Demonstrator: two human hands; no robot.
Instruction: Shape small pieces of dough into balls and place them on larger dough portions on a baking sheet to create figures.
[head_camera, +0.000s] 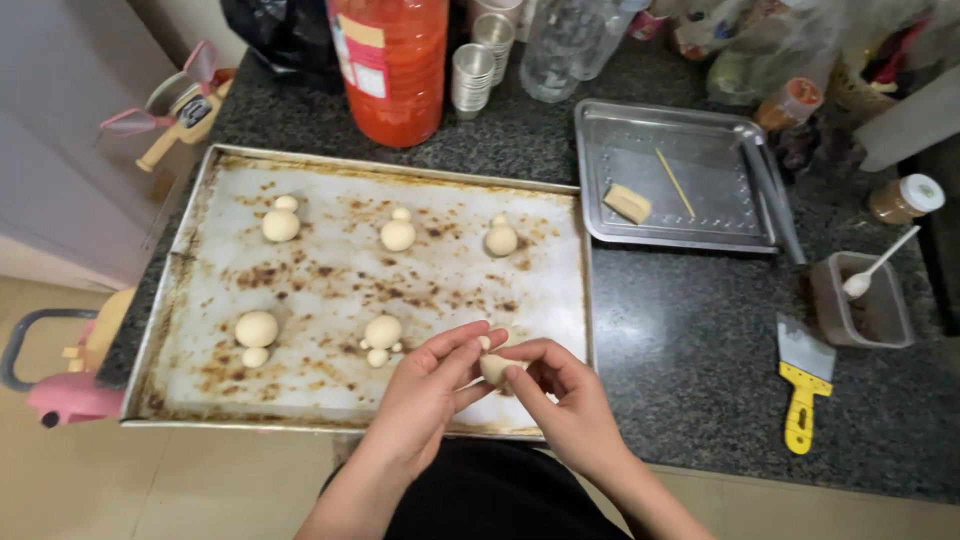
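Pinching dough ball (494, 368) near red-orange bottle (393, 65)

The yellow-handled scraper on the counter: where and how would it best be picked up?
Probably by the yellow handle of the scraper, coming from above at the counter's near edge. It lies flat on the dark granite counter, handle toward the person and metal blade away, nothing crowding the handle. The brown tub sits close beyond the blade.

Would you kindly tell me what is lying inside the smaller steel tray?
The smaller steel tray holds a block of dough, a thin wooden stick and a dark tool at its right edge, whose tip is hidden.
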